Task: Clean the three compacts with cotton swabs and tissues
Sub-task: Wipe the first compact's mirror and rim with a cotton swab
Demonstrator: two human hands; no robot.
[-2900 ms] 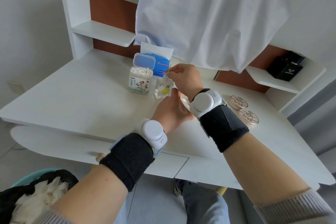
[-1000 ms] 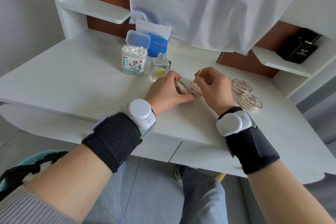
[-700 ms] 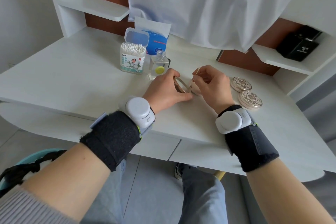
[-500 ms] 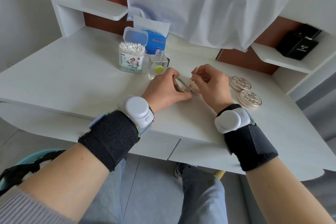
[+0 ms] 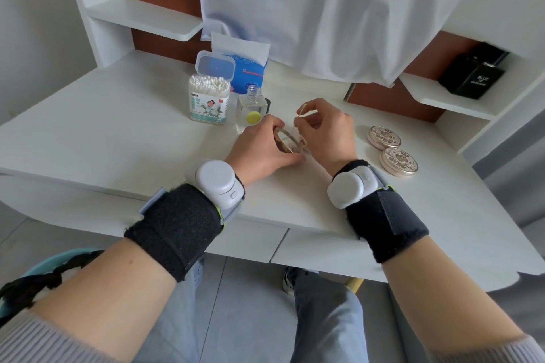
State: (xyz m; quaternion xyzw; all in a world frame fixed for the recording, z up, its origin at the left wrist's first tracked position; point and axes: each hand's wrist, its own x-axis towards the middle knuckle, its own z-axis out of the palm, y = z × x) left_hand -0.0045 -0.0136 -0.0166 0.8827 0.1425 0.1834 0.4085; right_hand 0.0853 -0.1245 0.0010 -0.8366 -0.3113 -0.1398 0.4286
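At the left of the desk (image 5: 103,132), a box of cotton swabs (image 5: 208,100) is being kept with its lid up. A blue tissue pack (image 5: 247,68) is sitting just behind it and an uncapped glass bottle (image 5: 250,110) just beside it. Near the middle, the open compact (image 5: 287,141) is being gripped low over the desktop by the left hand (image 5: 259,150), whose fingers are being curled round its rim. A cotton swab (image 5: 298,118) is being pinched between the closed fingertips of the right hand (image 5: 327,132), its lower end being aimed down into the compact. By judgement, the inside of the first compact is being swabbed. For this to be done well, the case is best being braced firmly by the left hand while light strokes are being drawn along the inner edge and corners, so that nothing inside is being gouged.

Far to the right, two closed compacts (image 5: 384,136) (image 5: 398,161) are lying just beside each other, apparently not yet cleaned.

At the lower left, a bin (image 5: 44,268) is being cut off by the frame edge. The compact's interior is being hidden by both hands. Whether the swab tip is touching it, or is damp, cannot be told.
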